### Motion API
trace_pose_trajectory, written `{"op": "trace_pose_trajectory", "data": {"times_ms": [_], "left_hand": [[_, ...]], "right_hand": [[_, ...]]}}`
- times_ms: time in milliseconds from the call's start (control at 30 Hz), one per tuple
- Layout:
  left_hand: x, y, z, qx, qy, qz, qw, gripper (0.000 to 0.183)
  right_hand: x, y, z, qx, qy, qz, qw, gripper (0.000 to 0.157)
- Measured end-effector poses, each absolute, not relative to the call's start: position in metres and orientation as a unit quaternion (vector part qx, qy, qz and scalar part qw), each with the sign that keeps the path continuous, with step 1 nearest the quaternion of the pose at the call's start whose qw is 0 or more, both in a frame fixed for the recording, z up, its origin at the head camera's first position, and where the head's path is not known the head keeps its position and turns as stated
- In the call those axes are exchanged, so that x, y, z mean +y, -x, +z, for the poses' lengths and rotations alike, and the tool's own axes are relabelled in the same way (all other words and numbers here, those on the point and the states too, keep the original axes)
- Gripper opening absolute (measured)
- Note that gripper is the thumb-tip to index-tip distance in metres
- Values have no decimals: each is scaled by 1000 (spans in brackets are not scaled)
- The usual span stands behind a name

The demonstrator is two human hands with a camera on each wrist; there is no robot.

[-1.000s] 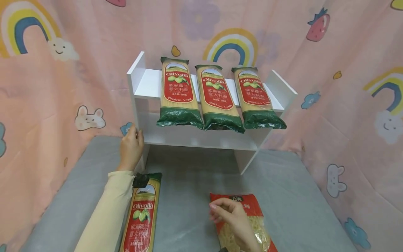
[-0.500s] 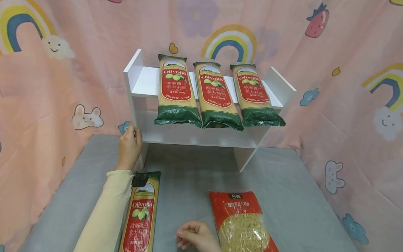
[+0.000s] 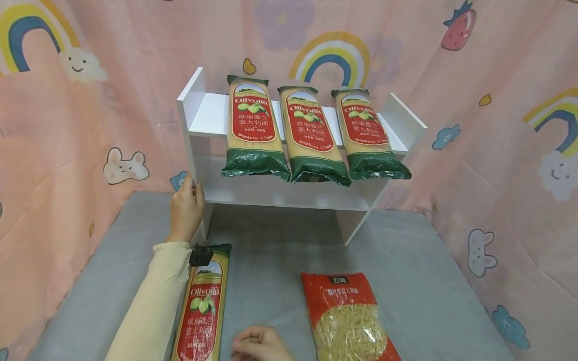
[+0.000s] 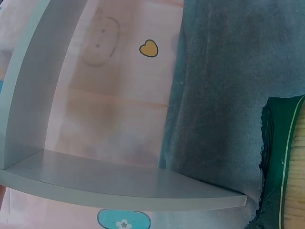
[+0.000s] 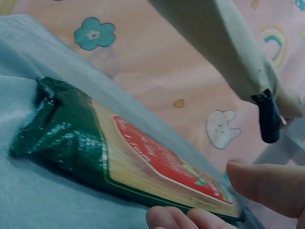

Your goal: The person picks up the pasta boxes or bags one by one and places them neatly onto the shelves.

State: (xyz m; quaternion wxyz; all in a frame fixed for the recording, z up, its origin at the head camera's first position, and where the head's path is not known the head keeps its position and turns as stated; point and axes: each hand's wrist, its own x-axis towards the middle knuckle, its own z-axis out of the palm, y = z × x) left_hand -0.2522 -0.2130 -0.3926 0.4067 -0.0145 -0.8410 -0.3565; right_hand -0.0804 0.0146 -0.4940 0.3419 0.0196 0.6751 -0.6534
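My left hand [image 3: 186, 210] grips the left side panel of a white shelf unit [image 3: 196, 108], fingers curled round its edge. Below that wrist a spaghetti pack [image 3: 201, 311] with green ends and a red label lies on the grey cloth. My right hand [image 3: 263, 345] is at the lower edge of the head view, just right of this pack and holding nothing. In the right wrist view its thumb [image 5: 269, 186] and fingertips [image 5: 178, 218] stand apart near the pack [image 5: 138, 157], its fingers loosely bent. Whether they touch the pack I cannot tell.
Three more spaghetti packs [image 3: 256, 125] lie side by side on the top shelf, their green ends overhanging its front. A red bag of spiral pasta [image 3: 347, 321] lies on the grey cloth [image 3: 420, 291] at right. A pink patterned curtain [image 3: 135, 65] stands behind.
My right hand has moved left, from over the red pasta bag to beside the spaghetti pack on the cloth. The left hand keeps its grip on the shelf; the packs stay put.
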Motion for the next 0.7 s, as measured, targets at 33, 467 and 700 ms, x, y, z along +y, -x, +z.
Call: {"op": "trace_pose_trajectory", "data": {"times_ms": [33, 467, 700], "left_hand": [[-213, 252, -393, -841, 14, -357, 407, 15], [-212, 253, -393, -840, 19, -353, 411, 15], [-213, 253, -394, -840, 18, -350, 413, 13]], "right_hand": [[13, 80, -495, 678, -21, -650, 342, 18], [-6, 79, -501, 689, -21, -637, 345, 22], [-10, 80, -498, 689, -26, -637, 345, 22]]}}
